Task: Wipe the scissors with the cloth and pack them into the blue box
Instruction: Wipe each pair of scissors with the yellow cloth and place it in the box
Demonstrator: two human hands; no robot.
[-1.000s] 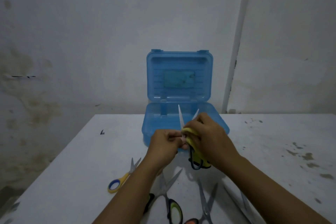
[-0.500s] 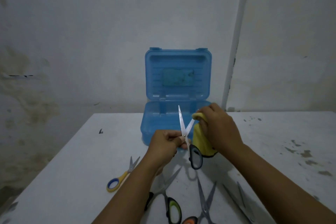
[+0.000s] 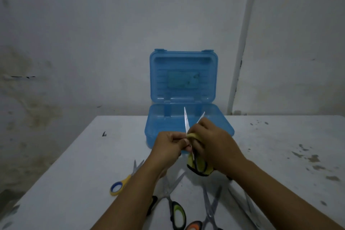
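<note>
An open pair of scissors (image 3: 186,120) points its two blades upward in front of the blue box (image 3: 188,125). My left hand (image 3: 169,144) pinches the scissors near the pivot. My right hand (image 3: 214,144) presses a yellow cloth (image 3: 200,167) against the right blade near its base; the cloth hangs down over the black handles. The blue box stands at the table's far edge with its lid upright. Its tray looks empty where I can see it.
Several more scissors lie on the white table (image 3: 74,173) near me: a yellow-and-blue pair (image 3: 123,182) at left, a black-and-green pair (image 3: 174,205), an orange-handled pair (image 3: 207,213), and a plain metal pair (image 3: 248,205) under my right forearm. A wall stands close behind the box.
My right hand with the cloth was at the tip of the right blade half a second ago; it has slid back down to the base near the pivot. The left hand has stayed put.
</note>
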